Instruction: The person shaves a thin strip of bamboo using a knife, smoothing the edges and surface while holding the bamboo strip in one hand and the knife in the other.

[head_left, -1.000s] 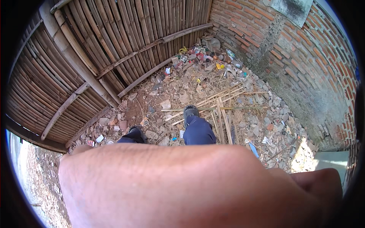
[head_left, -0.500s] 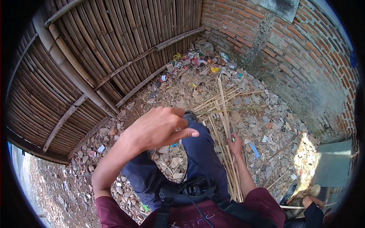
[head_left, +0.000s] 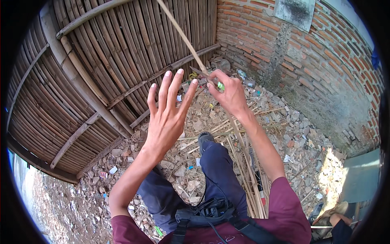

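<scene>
1. A worker in maroon sleeves (head_left: 288, 199) raises both hands above rubble-strewn ground (head_left: 300, 162), directions here read as a clock laid over the view.
2. At 9 o'clock, just off centre, the left hand (head_left: 162, 126) stands bare, palm turned away, fingers spread wide and holding nothing.
3. At 2 o'clock, near the centre, the right hand (head_left: 231, 95) is closed around a green-handled knife (head_left: 220, 86), its dark blade pointing toward 10 o'clock.
4. A pale strip (head_left: 180, 32) slants down from 12 o'clock to meet the blade beside the right hand's fingertips; whether those fingers also grip it cannot be told. The left hand's fingertips are near the blade, apart from it.
5. Below, toward 5 o'clock, loose strips (head_left: 254, 191) lie in a long bundle beside the worker's dark blue trousers (head_left: 217, 162). One dark shoe (head_left: 205, 138) shows just below centre.
6. A bamboo fence (head_left: 109, 49) fills 9 to 12 o'clock, meeting a worn brick wall (head_left: 260, 44) that curves from 1 to 3 o'clock. Coloured litter (head_left: 242, 74) gathers near their corner.
7. At 4 o'clock, a grey panel (head_left: 361, 179) stands near a second person (head_left: 339, 221), partly cut off by the view's dark rim.
</scene>
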Demonstrator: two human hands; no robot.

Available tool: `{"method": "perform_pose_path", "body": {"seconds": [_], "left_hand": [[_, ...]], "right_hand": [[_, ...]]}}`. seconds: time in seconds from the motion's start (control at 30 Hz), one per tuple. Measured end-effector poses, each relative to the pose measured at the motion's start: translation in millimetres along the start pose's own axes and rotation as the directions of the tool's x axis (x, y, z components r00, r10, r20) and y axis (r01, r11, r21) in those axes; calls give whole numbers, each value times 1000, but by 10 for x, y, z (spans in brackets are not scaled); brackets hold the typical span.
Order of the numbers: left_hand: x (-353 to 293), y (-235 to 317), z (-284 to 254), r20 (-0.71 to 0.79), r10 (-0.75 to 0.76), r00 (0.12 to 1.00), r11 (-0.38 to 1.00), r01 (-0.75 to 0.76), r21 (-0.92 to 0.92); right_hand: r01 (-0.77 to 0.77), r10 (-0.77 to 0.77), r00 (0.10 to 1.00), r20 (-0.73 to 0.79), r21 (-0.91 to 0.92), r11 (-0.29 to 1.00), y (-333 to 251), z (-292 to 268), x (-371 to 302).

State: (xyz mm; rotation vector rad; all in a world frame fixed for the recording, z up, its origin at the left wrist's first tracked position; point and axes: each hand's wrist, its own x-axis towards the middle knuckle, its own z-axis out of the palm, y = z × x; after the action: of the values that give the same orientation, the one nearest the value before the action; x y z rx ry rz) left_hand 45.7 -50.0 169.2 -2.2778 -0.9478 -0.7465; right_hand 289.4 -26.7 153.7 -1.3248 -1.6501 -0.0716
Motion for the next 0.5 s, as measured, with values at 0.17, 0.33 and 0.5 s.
{"method": "perform_pose_path", "body": {"seconds": [0.17,0.33,0.5], "left_hand": [[-133,-382,-375,-108,-207,972,927,230,297],[-448,-793,-627,-20,-330,944,869,312,384],[-805,-1370,-688,522,-267,810,959,276,63]], "right_hand": [[373,-351,924,150,-167,913,-590,469,231],[591,-546,802,243,-194,783,-705,857,76],[644,-612,762,211,-153,749,-546,1014,126]]}}
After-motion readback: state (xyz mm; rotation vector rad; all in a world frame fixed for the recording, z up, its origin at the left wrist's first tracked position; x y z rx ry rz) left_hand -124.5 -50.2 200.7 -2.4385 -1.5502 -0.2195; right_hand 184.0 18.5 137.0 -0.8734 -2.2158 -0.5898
